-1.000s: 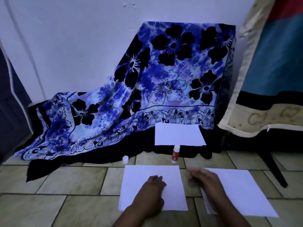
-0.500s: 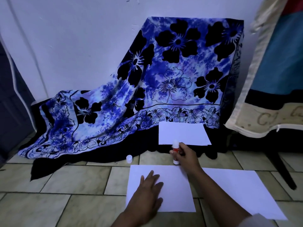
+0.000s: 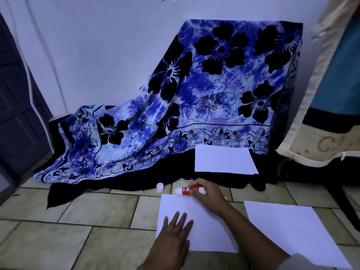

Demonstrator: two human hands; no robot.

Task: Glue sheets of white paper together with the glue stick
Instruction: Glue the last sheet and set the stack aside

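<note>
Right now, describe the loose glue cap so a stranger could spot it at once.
Find the blue flowered cloth draped against the wall and follow its dark hem to the tiled floor. The cap stands there, just left of the glue stick the right hand holds. It's stubby and all white, without the stick's red label.

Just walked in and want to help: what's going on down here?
A person is gluing paper. The left hand presses flat on a white sheet; the right hand holds the glue stick sideways at its far edge. A white cap stands nearby. A second sheet lies to the right, a third sheet farther back.
</note>
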